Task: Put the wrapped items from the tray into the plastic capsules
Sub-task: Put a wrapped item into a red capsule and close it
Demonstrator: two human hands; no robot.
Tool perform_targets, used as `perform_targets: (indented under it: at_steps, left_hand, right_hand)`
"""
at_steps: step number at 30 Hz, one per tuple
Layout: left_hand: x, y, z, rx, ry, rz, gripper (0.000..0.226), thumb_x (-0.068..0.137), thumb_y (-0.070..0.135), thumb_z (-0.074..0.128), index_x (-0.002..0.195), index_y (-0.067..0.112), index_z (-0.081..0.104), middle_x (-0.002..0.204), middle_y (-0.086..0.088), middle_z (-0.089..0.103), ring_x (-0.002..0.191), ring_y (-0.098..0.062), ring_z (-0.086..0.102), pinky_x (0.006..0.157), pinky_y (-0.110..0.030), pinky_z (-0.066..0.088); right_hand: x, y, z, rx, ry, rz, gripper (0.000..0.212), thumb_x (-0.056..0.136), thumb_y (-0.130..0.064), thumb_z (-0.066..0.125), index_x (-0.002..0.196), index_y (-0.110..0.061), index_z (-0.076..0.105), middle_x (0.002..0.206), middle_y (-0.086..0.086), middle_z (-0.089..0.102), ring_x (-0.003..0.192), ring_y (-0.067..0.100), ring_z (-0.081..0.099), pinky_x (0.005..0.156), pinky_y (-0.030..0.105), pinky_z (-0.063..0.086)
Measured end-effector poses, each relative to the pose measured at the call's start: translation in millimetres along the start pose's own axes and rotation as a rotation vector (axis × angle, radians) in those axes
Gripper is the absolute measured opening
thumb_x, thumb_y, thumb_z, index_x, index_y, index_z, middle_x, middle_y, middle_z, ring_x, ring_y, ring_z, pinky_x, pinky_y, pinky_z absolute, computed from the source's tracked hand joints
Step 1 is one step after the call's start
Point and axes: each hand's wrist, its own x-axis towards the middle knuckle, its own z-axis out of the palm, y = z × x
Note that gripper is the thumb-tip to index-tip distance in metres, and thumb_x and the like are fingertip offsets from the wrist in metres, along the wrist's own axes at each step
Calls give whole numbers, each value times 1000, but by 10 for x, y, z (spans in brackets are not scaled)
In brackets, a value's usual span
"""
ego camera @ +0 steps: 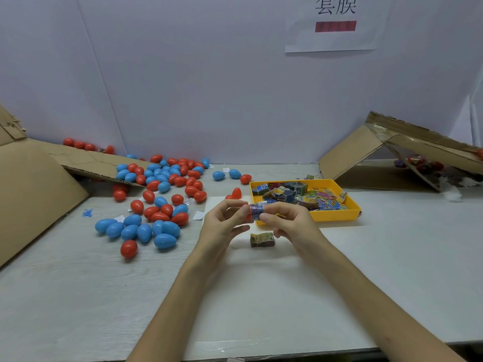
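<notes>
**A:** Fingers first?

**B:** Left hand (224, 223) and right hand (290, 220) meet fingertip to fingertip. The fingers of both are curled, pinching one wrapped item (257, 209), blue-printed, held above the table (287, 296). A sliver of red plastic (247, 218) shows against it on the left-hand side. Can't tell if it's a capsule half.

**A:** Below the hands?

**B:** A second packet (262, 239), greenish, lies on the table just under the right thumb.

**A:** Tray?

**B:** Yellow tray (337, 218) just behind the hands, with a heap of wrapped packets (300, 195) inside.

**A:** Capsules?

**B:** Red and blue capsules (162, 199), closed, scattered to the left beside a cardboard sheet (39, 178). One red half (236, 192) sits near the tray's left corner. More cardboard (366, 152) leans at far right.
</notes>
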Motion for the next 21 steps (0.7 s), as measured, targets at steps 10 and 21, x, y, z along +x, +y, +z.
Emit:
perform_targets:
  at_steps: [10, 21]
  left_hand:
    - [13, -18, 10, 37, 19, 53, 30, 76, 32, 70, 100, 14, 68, 97, -3, 76, 92, -20, 73, 71, -23, 56]
    - [21, -50, 18, 104, 39, 91, 31, 74, 34, 70, 99, 15, 69, 95, -3, 77, 90, -22, 73, 75, -27, 58]
  right_hand:
    - [16, 16, 10, 56, -29, 52, 13, 89, -12, 67, 99, -4, 70, 51, -8, 50, 57, 14, 39, 54, 18, 43]
    - [10, 19, -16, 73, -89, 72, 12, 89, -12, 67, 98, -7, 73, 71, -7, 68, 64, 1, 60, 56, 15, 45]
